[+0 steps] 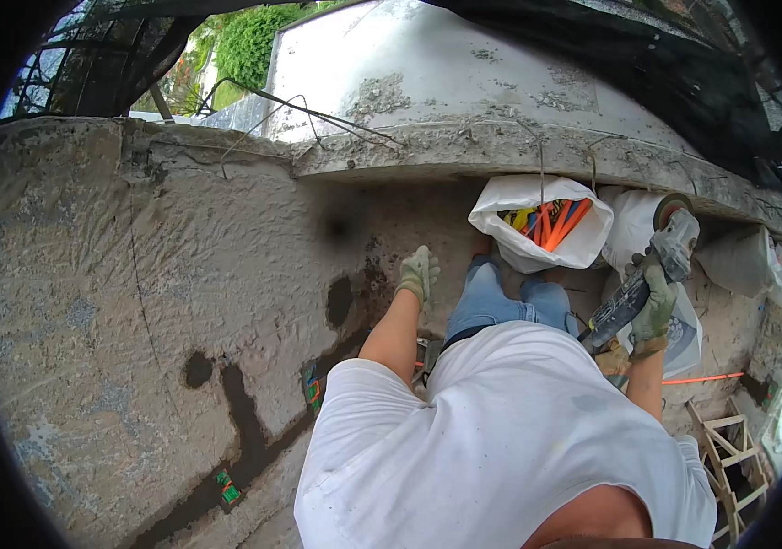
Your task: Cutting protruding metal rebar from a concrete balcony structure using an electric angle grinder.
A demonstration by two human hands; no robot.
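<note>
My right hand, in a greenish work glove, is wrapped around the body of a dusty angle grinder. Its grey head and round disc point up and away, close to a white sack. My left hand, gloved the same way, reaches forward beside the rough wall with its fingers stretched out and holds nothing. Below the grinder a tan glove-like shape shows partly; I cannot tell what is inside it. An open white sack with orange and yellow tubing stands ahead of my legs.
At left rises a plastered wall with dark filled channels and green junction boxes. A concrete ledge with protruding rebar crosses ahead. More sacks stand at right, above a wooden frame. Black netting hangs overhead.
</note>
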